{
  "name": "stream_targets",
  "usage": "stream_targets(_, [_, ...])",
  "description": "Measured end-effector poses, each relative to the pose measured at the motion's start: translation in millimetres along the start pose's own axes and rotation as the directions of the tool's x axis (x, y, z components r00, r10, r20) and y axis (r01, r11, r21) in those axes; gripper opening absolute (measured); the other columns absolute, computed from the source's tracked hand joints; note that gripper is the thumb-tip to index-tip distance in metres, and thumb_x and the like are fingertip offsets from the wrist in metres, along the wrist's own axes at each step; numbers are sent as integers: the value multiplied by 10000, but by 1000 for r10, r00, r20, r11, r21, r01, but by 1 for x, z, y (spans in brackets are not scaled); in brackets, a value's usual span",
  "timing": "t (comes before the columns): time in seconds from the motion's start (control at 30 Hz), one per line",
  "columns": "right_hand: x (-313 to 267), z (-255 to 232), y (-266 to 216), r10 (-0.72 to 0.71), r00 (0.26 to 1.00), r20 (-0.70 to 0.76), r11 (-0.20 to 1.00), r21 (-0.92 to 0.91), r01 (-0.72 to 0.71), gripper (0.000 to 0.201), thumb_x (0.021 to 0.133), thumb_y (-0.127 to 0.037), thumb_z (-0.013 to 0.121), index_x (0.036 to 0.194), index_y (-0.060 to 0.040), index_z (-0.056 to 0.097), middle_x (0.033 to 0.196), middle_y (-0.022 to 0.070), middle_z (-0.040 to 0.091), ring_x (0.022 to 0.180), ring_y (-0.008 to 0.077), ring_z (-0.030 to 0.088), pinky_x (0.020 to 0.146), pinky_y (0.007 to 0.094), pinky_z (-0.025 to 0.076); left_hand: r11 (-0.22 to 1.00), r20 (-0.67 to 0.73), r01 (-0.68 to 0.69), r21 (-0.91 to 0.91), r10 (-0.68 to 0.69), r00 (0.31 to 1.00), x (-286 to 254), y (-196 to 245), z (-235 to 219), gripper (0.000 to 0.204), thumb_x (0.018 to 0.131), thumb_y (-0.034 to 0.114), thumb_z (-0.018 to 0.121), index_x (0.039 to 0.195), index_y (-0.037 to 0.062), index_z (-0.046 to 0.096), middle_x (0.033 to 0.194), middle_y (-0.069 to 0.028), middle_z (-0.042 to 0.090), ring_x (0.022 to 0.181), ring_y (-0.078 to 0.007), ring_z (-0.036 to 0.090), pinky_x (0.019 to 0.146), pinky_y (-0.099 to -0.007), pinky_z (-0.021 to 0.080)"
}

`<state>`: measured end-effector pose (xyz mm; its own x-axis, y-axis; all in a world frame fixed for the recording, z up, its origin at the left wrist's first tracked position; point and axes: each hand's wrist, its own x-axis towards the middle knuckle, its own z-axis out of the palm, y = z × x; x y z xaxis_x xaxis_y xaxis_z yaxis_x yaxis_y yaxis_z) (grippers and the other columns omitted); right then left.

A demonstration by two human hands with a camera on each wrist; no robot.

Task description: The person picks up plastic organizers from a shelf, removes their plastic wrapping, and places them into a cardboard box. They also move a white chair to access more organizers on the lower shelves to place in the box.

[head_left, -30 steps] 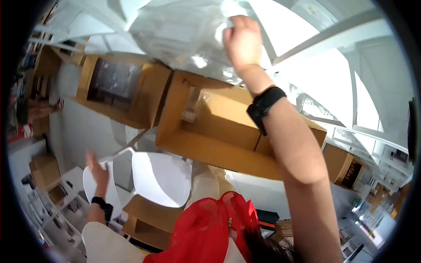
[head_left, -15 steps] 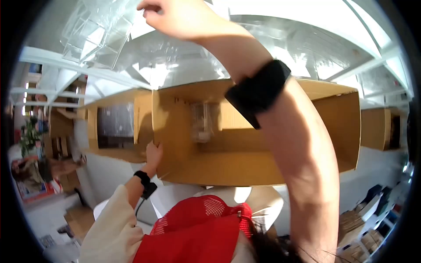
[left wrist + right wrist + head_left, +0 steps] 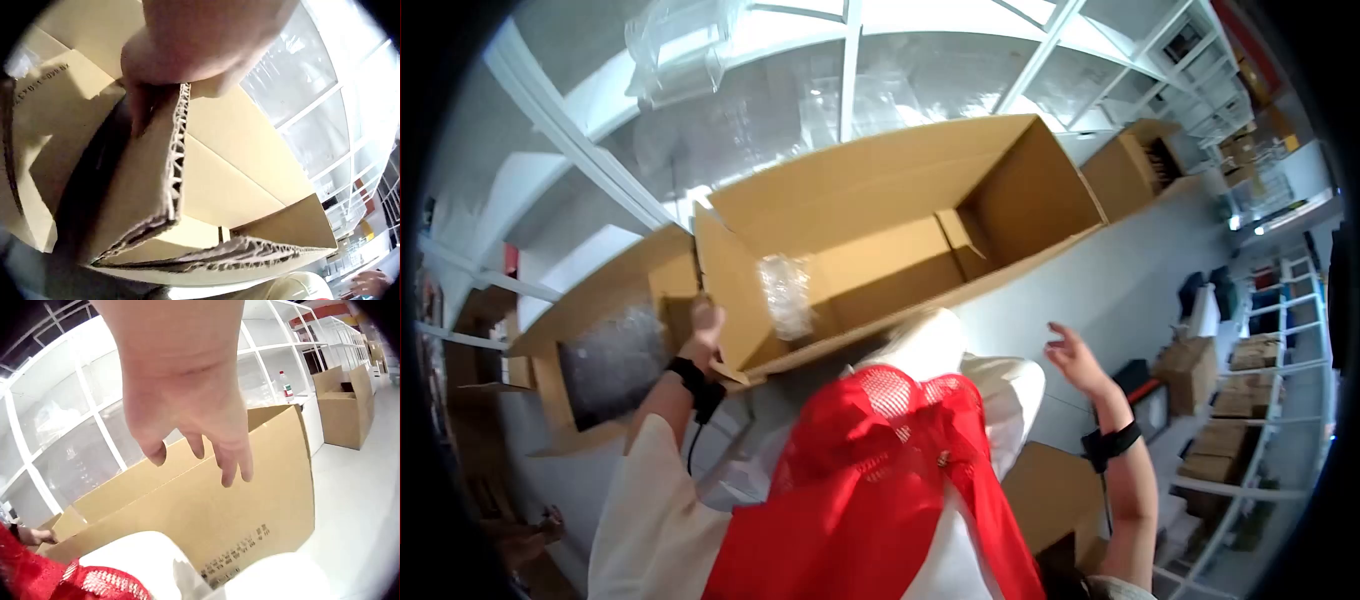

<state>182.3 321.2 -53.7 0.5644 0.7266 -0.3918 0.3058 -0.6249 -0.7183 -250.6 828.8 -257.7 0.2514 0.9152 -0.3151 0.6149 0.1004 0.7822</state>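
A large open cardboard box (image 3: 830,190) stands in front of my knees. My left hand (image 3: 706,325) grips the upper edge of its left end wall. The left wrist view shows that hand (image 3: 206,44) over the torn, corrugated edge, fingers down one side of the wall. Inside the box, near the left end, lies a clear plastic package (image 3: 785,295). My right hand (image 3: 1075,362) is in the air right of the box, holding nothing, its fingers loosely spread. In the right wrist view the fingers (image 3: 228,465) overlap the box's long printed side.
White shelving (image 3: 850,70) with clear plastic items runs along behind the box. A second open carton (image 3: 545,350) with a plastic-wrapped thing (image 3: 615,360) stands at the left. Another carton (image 3: 1135,165) is beyond the right end, and one (image 3: 1050,490) lies behind me on the right.
My right hand has come down from the shelf, across the box, to its right. My left hand, free a second ago, now grips the box's left wall. My view has turned.
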Motion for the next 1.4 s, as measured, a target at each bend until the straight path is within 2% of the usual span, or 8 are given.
stream_targets(0.1, [-56,11,-23,84,992,93,994,-79,-77,506,851,-188,578,1276,14,391,1259,189,454,1072,274,538,869,344,454,870,-147,-243,429,333,932,-3,-24,-3,242,758,43,495,976,5,591,903,-210,630,871,-327,610,744,-355,462])
stream_targets(0.7, [62,66,-228,-302,903,305,951,161,264,516,913,-210,510,1347,-29,300,1322,144,409,1160,230,466,964,334,378,831,-339,-492,-259,399,852,-19,159,-90,424,897,88,473,1291,-33,374,1349,-220,370,1237,-287,398,998,-352,349])
stream_targets(0.93, [238,75,-448,-830,548,-104,554,-44,831,398,881,-267,540,1195,-26,501,990,144,612,881,184,588,797,280,455,435,-369,-846,307,874,316,24,383,-177,372,920,221,454,1268,89,457,1233,-90,527,1159,-207,470,922,-314,381])
stream_targets(1.0, [318,85,-505,-898,346,-270,370,-43,928,378,886,-276,526,1162,-18,527,970,138,621,889,202,599,775,293,472,673,-288,-739,-23,704,650,31,412,-180,486,915,378,421,1306,90,419,1293,-102,461,1201,-210,425,982,-323,329])
stream_targets(1.1, [336,102,-562,-352,923,156,722,673,162,620,908,-423,426,1323,19,300,1342,185,353,1230,289,356,1009,415,315,808,-86,-519,-277,517,851,56,417,-177,628,886,531,393,1324,81,388,1308,-98,437,1218,-197,405,1008,-335,313])
stream_targets(1.17, [356,115,-564,-768,483,422,544,827,142,594,912,-413,428,1307,19,334,1319,186,379,1232,284,351,1029,389,289,788,21,-407,-462,468,883,57,419,-167,626,887,520,398,1319,67,385,1294,-97,448,1209,-197,412,1005,-337,320])
stream_targets(1.37, [313,124,-563,-807,537,245,541,669,509,426,909,-301,473,1187,22,475,1235,152,474,1171,233,407,1021,357,301,593,-146,-590,-548,627,765,76,393,-192,352,917,312,471,1143,49,535,1050,-65,579,930,-144,585,778,-263,496])
stream_targets(1.4, [322,125,-551,-956,289,51,227,752,619,395,911,-265,480,1184,21,487,1181,148,525,1122,226,457,1002,329,332,508,-46,-528,-680,690,722,76,386,-206,380,932,315,445,1206,57,502,1003,-69,595,904,-129,586,772,-255,494])
